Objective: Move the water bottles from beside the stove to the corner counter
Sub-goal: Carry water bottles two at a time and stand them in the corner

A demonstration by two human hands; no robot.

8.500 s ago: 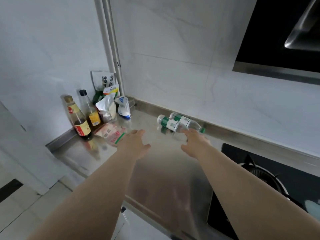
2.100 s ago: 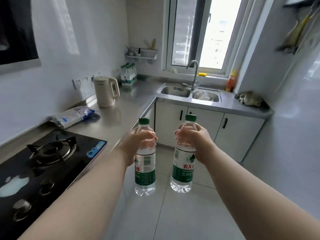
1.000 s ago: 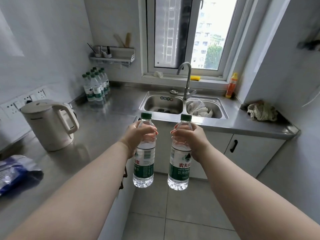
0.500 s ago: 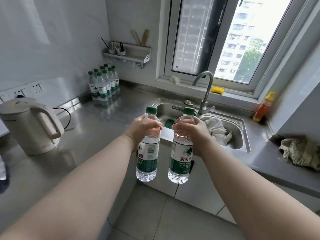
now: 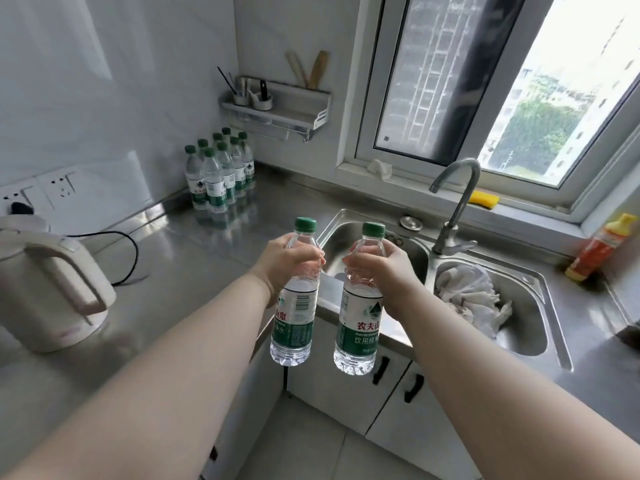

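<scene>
Transport step: left grip (image 5: 287,259) clasps the left bottle (image 5: 294,317), right grip (image 5: 381,268) the right bottle (image 5: 358,327), both upright in mid-air — next, stand them by the bottle cluster (image 5: 218,174) at 11 o'clock.

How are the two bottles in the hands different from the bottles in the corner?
The two held bottles hang in the air, one in the left hand, one in the right hand; the corner bottles stand on the counter. Held: a pair apart. Corner: a bigger, tight cluster. All upright, green-capped.
</scene>
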